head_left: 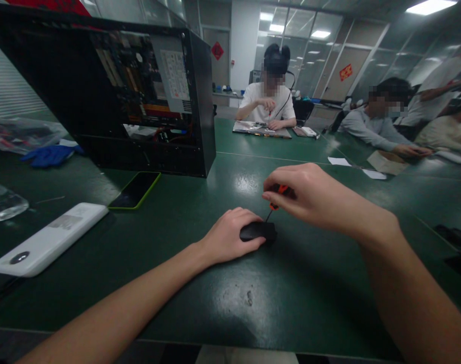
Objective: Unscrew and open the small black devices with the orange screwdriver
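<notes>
A small black computer mouse [257,231] lies on the green table in front of me. My left hand [234,235] is wrapped round it from the left, fingers along its far side and thumb along the near side. In my right hand [302,194], curled above and to the right of the mouse, is a screwdriver [275,206] with an orange and black handle. Its thin shaft slants down to the far edge of the mouse's upper face. Whether the tip sits in a screw is too small to tell.
An open black computer case [209,111] stands at the left. Nearer lie a phone with a green edge [135,191], a white oblong device [50,240] and blue gloves [50,155]. Across the green table [177,298], a person works on a flat panel [260,130]; other people sit at the right.
</notes>
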`<state>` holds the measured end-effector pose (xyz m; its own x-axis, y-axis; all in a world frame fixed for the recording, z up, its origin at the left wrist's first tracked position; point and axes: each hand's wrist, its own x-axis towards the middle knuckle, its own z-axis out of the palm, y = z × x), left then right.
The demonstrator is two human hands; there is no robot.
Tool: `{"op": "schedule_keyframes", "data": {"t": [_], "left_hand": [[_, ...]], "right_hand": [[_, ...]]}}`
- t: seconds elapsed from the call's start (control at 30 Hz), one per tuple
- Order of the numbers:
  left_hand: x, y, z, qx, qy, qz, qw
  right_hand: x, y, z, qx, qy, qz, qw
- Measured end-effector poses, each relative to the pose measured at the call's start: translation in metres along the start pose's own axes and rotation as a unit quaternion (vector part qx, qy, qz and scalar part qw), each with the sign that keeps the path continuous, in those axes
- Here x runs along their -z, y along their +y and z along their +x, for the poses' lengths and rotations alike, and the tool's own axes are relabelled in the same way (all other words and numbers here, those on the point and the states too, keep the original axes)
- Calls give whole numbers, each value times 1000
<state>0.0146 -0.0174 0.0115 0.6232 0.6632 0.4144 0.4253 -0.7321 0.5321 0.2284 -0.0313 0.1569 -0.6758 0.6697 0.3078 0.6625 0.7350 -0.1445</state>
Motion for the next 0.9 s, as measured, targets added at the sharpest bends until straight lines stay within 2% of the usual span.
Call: {"op": "schedule_keyframes", "data": {"t": [0.17, 0.4, 0.57, 0.8, 0.9], "left_hand": [[0, -3, 0, -8, -4, 0, 1000], [2, -5, -2, -12, -16, 4, 1000], [7, -7, -3, -14, -16, 21, 1000], [11, -9, -3, -11, -23, 32, 999], [10, -9, -4, -15, -23, 33, 999]], "right_hand": [[-1, 0, -1, 26, -9, 30, 999], [-1, 1, -2, -17, -6, 2, 1000], [-3, 3, -3, 20, 0, 17, 1000], [-1, 4, -2, -39, -1, -26, 999], [0, 4, -1, -23, 0, 0, 1000]]}}
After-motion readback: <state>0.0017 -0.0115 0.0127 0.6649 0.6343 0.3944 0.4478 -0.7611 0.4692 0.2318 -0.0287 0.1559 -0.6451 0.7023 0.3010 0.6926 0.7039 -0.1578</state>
